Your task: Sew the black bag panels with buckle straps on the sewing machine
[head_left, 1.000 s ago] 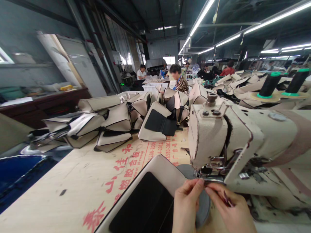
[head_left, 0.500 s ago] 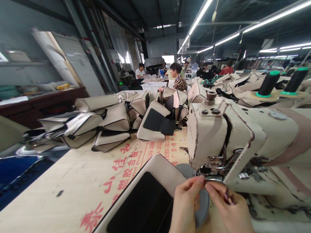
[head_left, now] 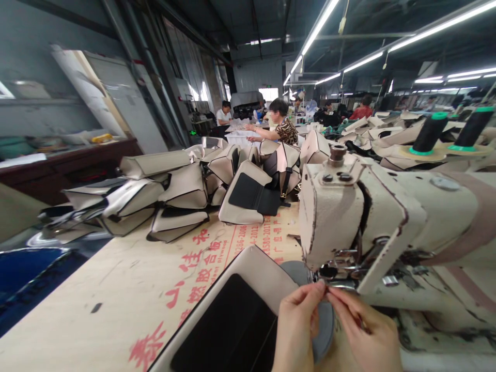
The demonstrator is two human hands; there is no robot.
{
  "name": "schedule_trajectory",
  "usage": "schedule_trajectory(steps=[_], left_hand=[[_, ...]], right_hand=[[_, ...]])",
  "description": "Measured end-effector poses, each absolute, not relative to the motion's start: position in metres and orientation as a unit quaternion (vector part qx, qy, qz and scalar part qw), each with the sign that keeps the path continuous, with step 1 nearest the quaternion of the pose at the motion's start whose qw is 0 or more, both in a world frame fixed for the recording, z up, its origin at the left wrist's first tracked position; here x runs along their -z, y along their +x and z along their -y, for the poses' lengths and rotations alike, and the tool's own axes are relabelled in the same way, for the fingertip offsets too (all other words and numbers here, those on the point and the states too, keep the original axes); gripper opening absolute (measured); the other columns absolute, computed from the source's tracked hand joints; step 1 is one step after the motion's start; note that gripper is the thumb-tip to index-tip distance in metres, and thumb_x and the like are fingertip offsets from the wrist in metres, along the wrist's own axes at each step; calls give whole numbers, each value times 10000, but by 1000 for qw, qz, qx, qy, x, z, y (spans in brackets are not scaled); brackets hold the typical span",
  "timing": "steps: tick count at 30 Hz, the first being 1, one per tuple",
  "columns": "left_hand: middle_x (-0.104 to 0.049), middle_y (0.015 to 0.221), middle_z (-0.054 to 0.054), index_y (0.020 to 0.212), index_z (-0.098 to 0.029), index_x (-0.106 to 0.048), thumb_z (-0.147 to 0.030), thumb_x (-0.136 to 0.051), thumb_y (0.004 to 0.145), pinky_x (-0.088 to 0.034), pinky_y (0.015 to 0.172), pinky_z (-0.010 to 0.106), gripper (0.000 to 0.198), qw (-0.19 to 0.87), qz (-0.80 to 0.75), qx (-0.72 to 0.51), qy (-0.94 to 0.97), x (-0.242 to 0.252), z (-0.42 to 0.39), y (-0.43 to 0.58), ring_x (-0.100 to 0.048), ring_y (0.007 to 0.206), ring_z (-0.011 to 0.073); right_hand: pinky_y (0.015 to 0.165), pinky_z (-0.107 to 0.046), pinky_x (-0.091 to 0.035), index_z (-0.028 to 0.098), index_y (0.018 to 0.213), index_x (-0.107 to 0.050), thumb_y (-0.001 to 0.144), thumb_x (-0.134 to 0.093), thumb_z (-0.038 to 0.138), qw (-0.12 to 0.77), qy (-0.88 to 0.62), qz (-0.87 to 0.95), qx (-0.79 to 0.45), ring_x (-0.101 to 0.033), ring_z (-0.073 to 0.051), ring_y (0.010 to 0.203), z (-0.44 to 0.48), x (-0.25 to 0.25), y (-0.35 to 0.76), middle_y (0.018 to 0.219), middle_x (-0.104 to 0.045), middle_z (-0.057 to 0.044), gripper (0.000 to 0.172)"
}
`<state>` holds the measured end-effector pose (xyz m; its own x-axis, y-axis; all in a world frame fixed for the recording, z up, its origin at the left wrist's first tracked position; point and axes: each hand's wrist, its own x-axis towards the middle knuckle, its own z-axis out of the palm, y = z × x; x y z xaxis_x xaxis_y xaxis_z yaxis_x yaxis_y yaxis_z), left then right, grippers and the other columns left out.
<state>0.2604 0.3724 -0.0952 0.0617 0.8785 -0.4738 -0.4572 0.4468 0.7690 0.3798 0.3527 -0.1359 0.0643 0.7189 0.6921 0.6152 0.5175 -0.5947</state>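
My left hand [head_left: 297, 323] is closed in a pinch right below the needle area of the cream sewing machine [head_left: 329, 217]. Fingertip to fingertip with it, my right hand [head_left: 372, 338] pinches too; whatever is between the fingers is too small to make out. A slim dark object [head_left: 364, 325] shows inside the curl of my right hand, its kind unclear. Left of my hands, a beige bag piece [head_left: 267, 274] with a black panel [head_left: 228, 325] lies tilted by the machine. A round grey plate [head_left: 324, 330] sits partly hidden behind my left hand.
Beige bags with black edging [head_left: 182, 188] are heaped across the back of the plywood table [head_left: 96, 279]. Two black thread cones [head_left: 428, 133] stand behind the machine. A blue-lined container [head_left: 27, 274] is at the left. A co-worker [head_left: 287, 129] sits beyond the heap.
My right fingers have curled slightly, and less of the dark object in that hand shows. My left hand has barely moved. The co-worker's arms now reach out over a white bin.
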Motion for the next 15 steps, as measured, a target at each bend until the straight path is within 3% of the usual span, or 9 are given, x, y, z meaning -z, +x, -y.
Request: schedule_trajectory(steps=[5,10,15], left_hand=[[-312,341,-103,722,-106,-640,-457,-755,534,-47,348,179,415,714,-469,-475,212,96,-373,260,-168,295,-2],[-313,377,-101,637,-133,-566,-430,-726,599,-53,348,177,340,734,-442,-475,199,96,-373,258,-170,304,0],[-313,391,-98,525,-143,-460,-436,-730,589,-66,344,163,404,751,-438,-462,172,95,-371,258,-174,308,-8]], right_hand=[[558,-120,-451,193,943,-596,863,-533,220,527,-494,691,23,-595,-59,530,-356,128,379,776,-669,26,105],[522,-126,-448,181,1056,-566,856,-554,220,509,-484,711,24,-573,-58,505,-362,129,382,705,-648,35,203],[569,-147,-469,188,1074,-574,872,-513,193,488,-460,741,-8,-627,-88,639,-362,128,386,871,-669,-8,211]])
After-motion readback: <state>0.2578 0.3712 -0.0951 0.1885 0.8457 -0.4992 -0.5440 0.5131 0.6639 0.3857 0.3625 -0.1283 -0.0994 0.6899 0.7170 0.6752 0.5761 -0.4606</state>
